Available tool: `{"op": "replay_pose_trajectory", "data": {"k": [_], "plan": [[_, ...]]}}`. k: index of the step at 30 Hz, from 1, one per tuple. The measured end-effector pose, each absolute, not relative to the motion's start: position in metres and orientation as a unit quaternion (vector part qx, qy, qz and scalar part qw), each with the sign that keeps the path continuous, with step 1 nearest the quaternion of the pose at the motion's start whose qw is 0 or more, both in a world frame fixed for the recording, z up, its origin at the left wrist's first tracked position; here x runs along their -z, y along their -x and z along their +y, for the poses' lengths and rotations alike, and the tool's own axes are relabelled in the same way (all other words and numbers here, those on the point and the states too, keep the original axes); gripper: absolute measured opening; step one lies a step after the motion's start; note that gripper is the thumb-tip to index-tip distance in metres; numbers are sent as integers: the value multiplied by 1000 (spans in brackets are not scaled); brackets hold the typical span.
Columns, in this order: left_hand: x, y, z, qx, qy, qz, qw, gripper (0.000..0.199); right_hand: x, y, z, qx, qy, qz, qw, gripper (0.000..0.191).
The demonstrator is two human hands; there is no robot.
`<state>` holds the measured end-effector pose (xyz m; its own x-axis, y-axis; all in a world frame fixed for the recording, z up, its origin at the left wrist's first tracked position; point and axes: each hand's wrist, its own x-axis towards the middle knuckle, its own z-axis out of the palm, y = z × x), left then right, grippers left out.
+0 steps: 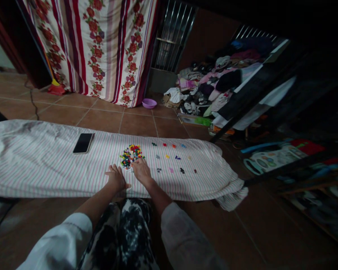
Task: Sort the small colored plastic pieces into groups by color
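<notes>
A mixed heap of small coloured pieces (131, 153) lies on the striped cloth (107, 144); they look like tiny plastic beads or bricks. At the heap's near right edge, my right hand (141, 170) reaches down with its fingers pinched together; what is between them is hidden. My left hand (116, 177) rests on the cloth just left of and nearer than the heap, fingers spread, holding nothing. To the right, small single-colour groups sit in rows, among them red pieces (165, 144), yellow pieces (167, 156), pink pieces (171, 170) and black pieces (182, 170).
A phone (83, 143) lies on the cloth left of the heap. Beyond the cloth-covered surface are a tiled floor, a purple basin (149, 103), a floral curtain (107, 48) and a pile of clothes (208, 82). A dark bar (281, 170) runs past the right end.
</notes>
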<state>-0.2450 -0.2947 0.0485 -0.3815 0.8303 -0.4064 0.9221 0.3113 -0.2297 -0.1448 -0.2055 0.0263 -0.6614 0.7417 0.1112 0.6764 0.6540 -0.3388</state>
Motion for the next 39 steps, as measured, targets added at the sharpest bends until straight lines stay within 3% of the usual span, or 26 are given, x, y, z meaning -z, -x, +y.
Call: {"op": "replay_pose_trajectory", "data": {"k": [6,23,34,39], "plan": [[-42,248,-295,211,-552,802,85,101,-31,155,-203,-113,411,-901,83,30],[-41,245,-288,211,-536,811,106,101,-17,139,-170,-133,469,-869,78,38],[-37,249,-291,166,-552,809,110,107,-29,168,-165,-107,435,-889,93,31],[-31,249,-292,150,-552,814,100,106,-36,194,-159,-109,421,-898,61,28]]}}
